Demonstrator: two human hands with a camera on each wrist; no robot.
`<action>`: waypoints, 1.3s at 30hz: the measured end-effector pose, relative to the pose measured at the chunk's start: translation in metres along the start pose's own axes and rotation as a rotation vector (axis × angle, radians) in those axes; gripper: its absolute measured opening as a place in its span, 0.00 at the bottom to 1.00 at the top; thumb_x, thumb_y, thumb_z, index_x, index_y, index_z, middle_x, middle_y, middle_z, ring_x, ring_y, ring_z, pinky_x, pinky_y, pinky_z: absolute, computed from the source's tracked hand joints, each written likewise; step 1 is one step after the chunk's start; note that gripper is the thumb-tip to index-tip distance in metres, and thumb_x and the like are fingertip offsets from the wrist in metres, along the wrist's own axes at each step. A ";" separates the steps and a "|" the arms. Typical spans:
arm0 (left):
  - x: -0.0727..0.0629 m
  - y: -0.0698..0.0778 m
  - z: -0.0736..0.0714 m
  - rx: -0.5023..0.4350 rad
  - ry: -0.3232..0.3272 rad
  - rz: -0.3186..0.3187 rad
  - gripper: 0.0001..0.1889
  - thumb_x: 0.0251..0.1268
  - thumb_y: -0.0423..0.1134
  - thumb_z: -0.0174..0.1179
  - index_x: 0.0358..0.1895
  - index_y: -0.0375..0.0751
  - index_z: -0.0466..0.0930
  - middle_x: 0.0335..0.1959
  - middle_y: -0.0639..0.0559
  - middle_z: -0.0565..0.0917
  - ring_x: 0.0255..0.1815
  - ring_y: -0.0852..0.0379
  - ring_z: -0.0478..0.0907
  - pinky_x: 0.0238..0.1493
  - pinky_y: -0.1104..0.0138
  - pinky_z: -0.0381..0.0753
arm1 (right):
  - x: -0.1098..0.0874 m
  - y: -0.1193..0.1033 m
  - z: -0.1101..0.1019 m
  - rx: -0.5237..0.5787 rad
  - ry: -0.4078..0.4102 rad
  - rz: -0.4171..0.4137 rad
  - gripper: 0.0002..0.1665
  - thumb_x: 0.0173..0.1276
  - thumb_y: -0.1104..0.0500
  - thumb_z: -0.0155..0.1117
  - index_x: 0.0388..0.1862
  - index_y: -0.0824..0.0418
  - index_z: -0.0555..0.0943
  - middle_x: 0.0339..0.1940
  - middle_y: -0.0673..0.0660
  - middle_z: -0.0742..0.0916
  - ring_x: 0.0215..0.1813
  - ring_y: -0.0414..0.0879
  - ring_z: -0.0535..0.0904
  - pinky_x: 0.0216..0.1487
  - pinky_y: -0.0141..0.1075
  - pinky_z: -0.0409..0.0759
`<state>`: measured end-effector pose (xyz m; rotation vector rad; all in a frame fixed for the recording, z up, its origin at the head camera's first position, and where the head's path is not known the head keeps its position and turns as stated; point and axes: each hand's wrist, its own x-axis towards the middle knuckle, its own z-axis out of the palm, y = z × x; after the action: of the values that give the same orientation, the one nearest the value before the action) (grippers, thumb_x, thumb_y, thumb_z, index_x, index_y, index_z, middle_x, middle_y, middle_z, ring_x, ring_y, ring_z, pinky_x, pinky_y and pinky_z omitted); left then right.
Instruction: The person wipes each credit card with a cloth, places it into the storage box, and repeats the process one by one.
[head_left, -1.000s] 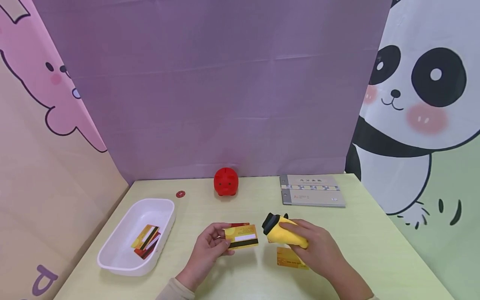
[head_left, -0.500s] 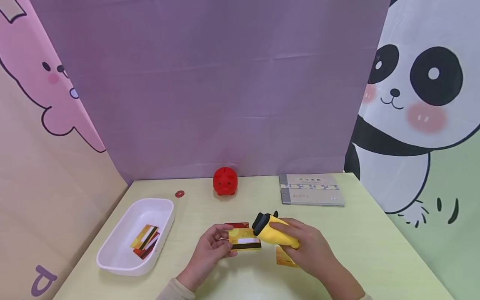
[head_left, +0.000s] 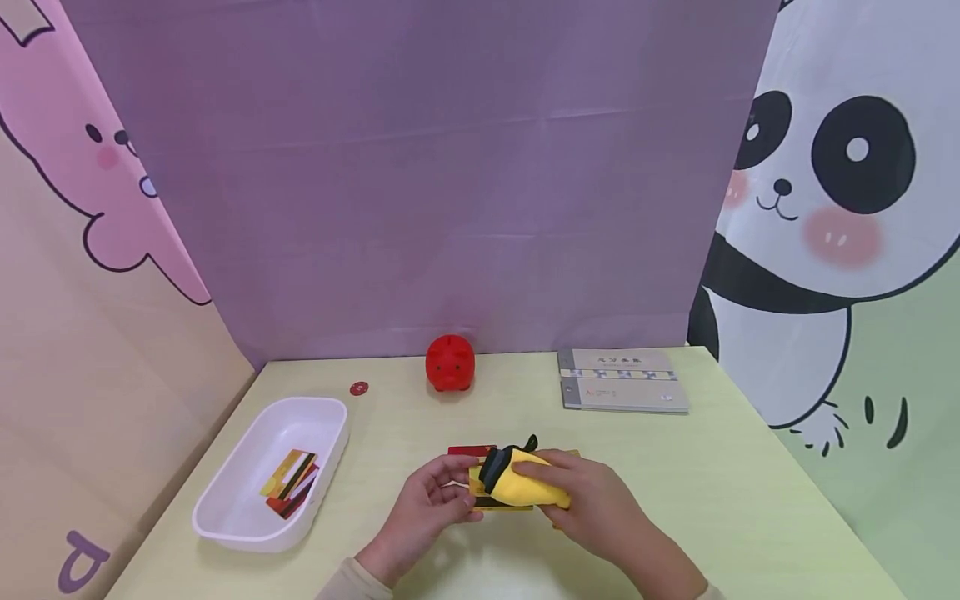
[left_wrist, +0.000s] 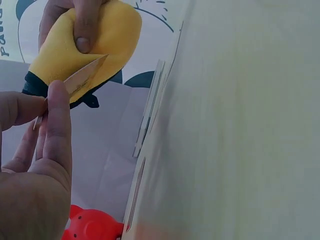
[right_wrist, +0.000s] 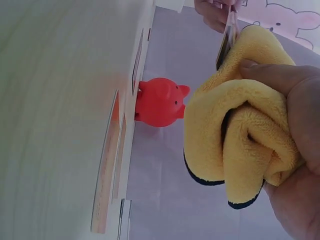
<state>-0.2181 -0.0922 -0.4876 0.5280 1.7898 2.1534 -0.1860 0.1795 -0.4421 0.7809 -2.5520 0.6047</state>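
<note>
Right hand (head_left: 592,500) has shifted left since the last frame, bringing the yellow cloth (head_left: 536,483) over most of the gold card (head_left: 476,482), lower centre of the frame. Left hand (head_left: 431,500) pinches the card by its left end; right is clamped on the bunched cloth. Hands near each other, not seen touching. Left wrist view shows one card face bare, the other side up against the cloth.

Looks like a wipe. To do it well: keep the left pinch at the very edge, back the card with fingers so it doesn't flex, press flat and light, stroke away from the pinch, then swap ends for the covered strip. Watch the red card (head_left: 468,451) on the desk (head_left: 750,500) just behind.
</note>
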 end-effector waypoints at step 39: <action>0.000 -0.003 -0.003 -0.054 -0.004 0.016 0.28 0.68 0.22 0.66 0.70 0.27 0.71 0.51 0.41 0.79 0.48 0.48 0.84 0.52 0.51 0.89 | -0.002 0.011 0.003 -0.192 -0.018 0.007 0.38 0.48 0.63 0.87 0.59 0.40 0.88 0.59 0.49 0.88 0.53 0.50 0.88 0.46 0.44 0.90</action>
<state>-0.2191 -0.0944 -0.4907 0.5351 1.7259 2.2032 -0.1919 0.1869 -0.4490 0.7141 -2.5822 0.3490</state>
